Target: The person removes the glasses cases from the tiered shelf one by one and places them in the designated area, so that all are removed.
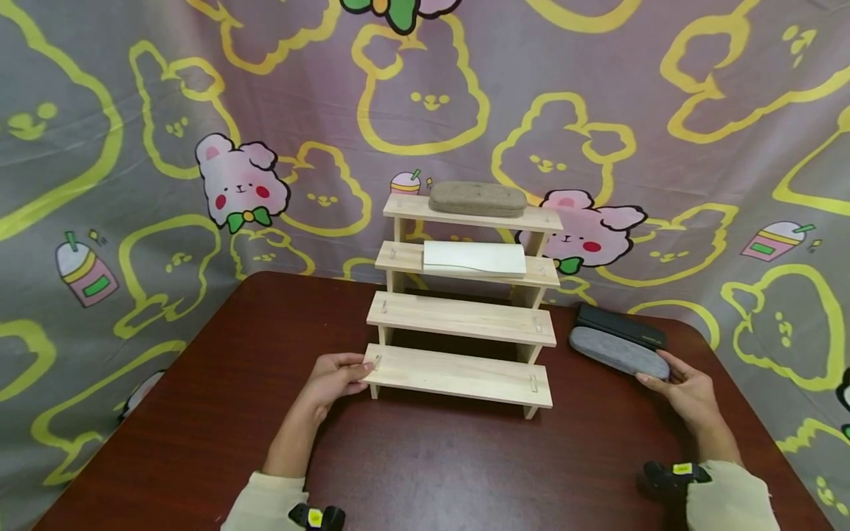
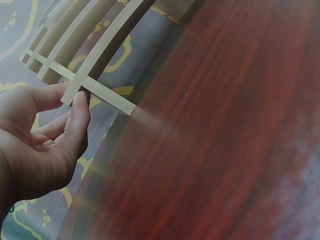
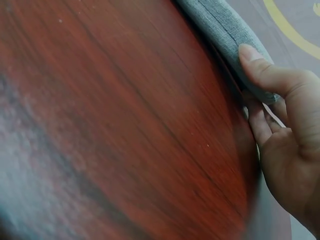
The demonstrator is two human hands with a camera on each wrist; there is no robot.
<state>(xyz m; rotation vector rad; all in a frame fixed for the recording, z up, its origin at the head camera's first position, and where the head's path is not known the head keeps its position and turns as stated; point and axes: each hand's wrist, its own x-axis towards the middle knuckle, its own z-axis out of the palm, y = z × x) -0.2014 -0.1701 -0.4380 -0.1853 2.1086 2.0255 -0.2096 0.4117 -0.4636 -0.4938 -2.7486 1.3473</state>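
A wooden four-step display stand stands on the table. My left hand pinches the left end of its lowest step between thumb and fingers; the left wrist view shows the same grip on the step's end. Off to the right, my right hand holds the near end of a grey fabric glasses case. In the right wrist view the thumb lies on top of the case, with fingers beneath it. A black glasses case lies just behind the grey one.
A brown glasses case rests on the stand's top step, and a white case on the step below it. The dark red table spreads around the stand. A patterned curtain hangs behind and at both sides.
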